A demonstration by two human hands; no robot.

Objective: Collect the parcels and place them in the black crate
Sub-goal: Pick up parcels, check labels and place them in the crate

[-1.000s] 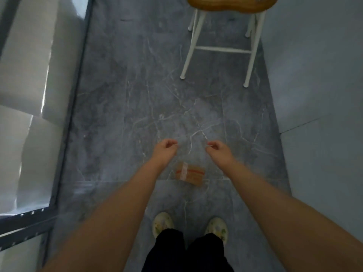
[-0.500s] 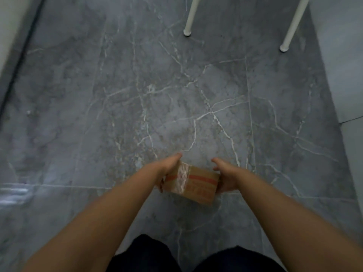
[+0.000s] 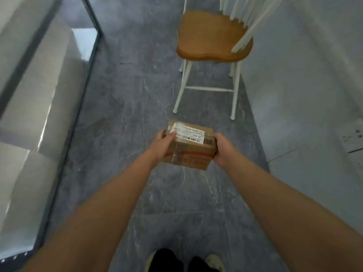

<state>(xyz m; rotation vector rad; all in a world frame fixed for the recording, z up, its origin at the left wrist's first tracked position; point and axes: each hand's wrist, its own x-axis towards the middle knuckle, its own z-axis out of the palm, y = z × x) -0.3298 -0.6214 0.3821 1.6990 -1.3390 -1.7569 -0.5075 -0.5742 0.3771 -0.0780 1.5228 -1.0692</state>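
A small brown cardboard parcel [image 3: 191, 148] with a white shipping label, clear tape and a red stripe is held up in front of me, well above the grey floor. My left hand [image 3: 162, 143] grips its left end, thumb on top near the label. My right hand [image 3: 223, 149] clasps its right end. Both arms stretch forward from the bottom of the view. The black crate is nowhere in view.
A chair [image 3: 213, 39] with a wooden seat and white legs stands just beyond the parcel. A glass panel with a dark frame [image 3: 64, 122] runs along the left. A pale wall [image 3: 306, 79] closes the right side. My feet [image 3: 214, 260] show at the bottom.
My two hands closed on the parcel lying on the floor and lifted it. The view has risen from a low crouch, so the chair seat shows again.
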